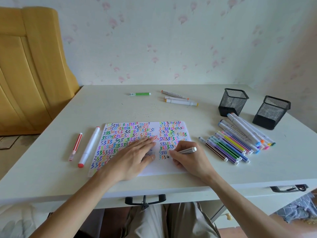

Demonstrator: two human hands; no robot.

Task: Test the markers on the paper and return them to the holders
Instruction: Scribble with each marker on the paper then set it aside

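While the right hand [187, 160] pinches a grey marker [187, 150] between thumb and curled fingers, its tip meets the paper [164, 166] just left of the hand, where a small dark mark starts a new row under the coloured squiggles. The marker's long axis runs from that tip up and to the right, its capless end pointing toward the loose markers [235, 143] lying on the bench [120, 107] to the right. The left hand [135, 155] lies flat on the paper, fingers straight and close together, pressing the sheet down just left of the tip.

Both mesh holders [233, 102] [271, 111] stand at the far right, well apart from the paper, and both look to hold nothing. The right hand is the nearer one to them, so the return probably falls to it: lift, swing far and right, and turn the marker upright over a holder. I cannot see the cap, though something small lies under the left fingers.

More markers lie apart: a red pair [84, 146] to the left of the paper, a green one [140, 94] and three white ones [179, 100] on the far side.
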